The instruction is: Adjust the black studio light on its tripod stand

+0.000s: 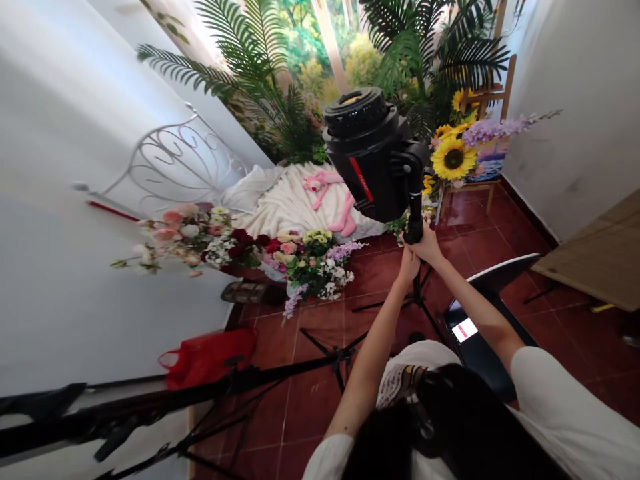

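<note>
Black light stand [415,200] in both raised hands

Black studio light [367,157], red stripe on side; pink plush toy [333,197] on white blanket [287,203] behind light; yellow sunflowers [453,157] right of light.

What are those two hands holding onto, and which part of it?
Both the left hand and right hand grip the black stand pole just under the big black studio light, at the joint below the lamp head.

Bright daylight from top centre — white walls glare, edges warped, sharp focus
</note>
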### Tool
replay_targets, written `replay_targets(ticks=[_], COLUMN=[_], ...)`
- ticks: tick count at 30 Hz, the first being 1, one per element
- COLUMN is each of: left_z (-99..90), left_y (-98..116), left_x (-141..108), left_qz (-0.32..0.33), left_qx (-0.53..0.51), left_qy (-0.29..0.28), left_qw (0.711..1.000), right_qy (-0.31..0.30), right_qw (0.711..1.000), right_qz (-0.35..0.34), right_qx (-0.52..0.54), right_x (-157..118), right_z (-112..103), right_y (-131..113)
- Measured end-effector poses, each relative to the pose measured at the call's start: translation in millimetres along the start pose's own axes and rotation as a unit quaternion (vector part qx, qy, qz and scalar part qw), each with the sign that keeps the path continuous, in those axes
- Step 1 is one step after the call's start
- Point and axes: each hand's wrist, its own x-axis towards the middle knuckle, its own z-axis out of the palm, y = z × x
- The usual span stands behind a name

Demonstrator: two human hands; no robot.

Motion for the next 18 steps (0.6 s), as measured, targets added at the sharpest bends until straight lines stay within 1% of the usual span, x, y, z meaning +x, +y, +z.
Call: replay_targets(ticks=[2,6,10,12,14,18], left_z=[-0.2,0.9,2.7,3.2,3.3,3.5], left_y=[-1.5,-1.0,0.6,2.1,4.0,6.9], left_x=[0.0,0.5,1.4,1.7,1.6,0.4], left_qz=[0.003,-0.007,-0.007,0.001,0.007,0.014], left_qx=[0.007,0.020,0.016,0.016,0.016,0.022], left_qy=[0.000,0.006,0.016,0.014,0.010,0.014], left_qw=[1.000,1.000,1.000,1.000,1.000,1.000], right_qy=[-0.010,-0.052,-0.086,-0.094,-0.082,-0.016], right_qw=[1.000,0.998,0.994,0.993,0.993,0.997], right_qz=[-0.010,-0.015,-0.037,-0.052,-0.065,-0.078], right_qx=[0.012,0.041,0.051,0.054,0.048,0.020], right_x=[5.8,14.5,23.3,26.9,28.9,28.7], right_z=[0.1,-1.5,-4.7,-5.4,-4.9,-0.5], right_y=[4.3,6.2,-3.5,-10.3,-16.6,-28.2])
